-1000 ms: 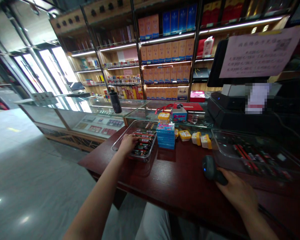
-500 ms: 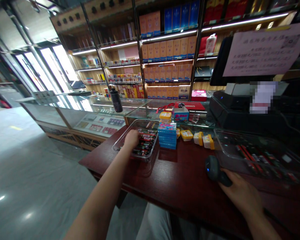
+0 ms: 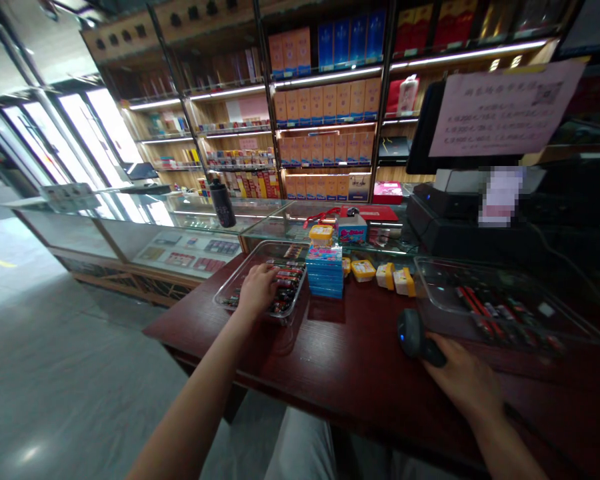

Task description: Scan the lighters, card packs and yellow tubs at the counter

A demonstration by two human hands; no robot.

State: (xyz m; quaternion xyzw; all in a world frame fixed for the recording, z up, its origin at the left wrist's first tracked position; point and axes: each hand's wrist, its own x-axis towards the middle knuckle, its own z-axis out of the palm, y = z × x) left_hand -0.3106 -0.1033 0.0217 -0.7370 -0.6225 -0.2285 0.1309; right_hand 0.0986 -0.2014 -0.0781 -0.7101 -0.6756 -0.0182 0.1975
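My left hand (image 3: 257,289) reaches into a clear plastic tray (image 3: 240,272) of several red and dark stick-shaped items (image 3: 285,283) on the dark red counter (image 3: 340,347); its fingers curl down among them, and what they grip is hidden. My right hand (image 3: 463,383) is closed around the handle of a black barcode scanner (image 3: 413,335), which rests low on the counter with a blue light showing. A stack of blue boxes (image 3: 324,271) stands just right of the left tray.
A second clear tray (image 3: 440,277) with similar sticks lies at the right. Small yellow boxes (image 3: 380,273) sit behind the scanner. A black register with a screen and paper notice (image 3: 500,113) stands at back right. Glass display cases (image 3: 180,227) and lit shelves of cartons (image 3: 325,100) fill the background.
My left hand has shifted slightly nearer within the tray. My right hand stays on the scanner. The view has drifted a little to the right.
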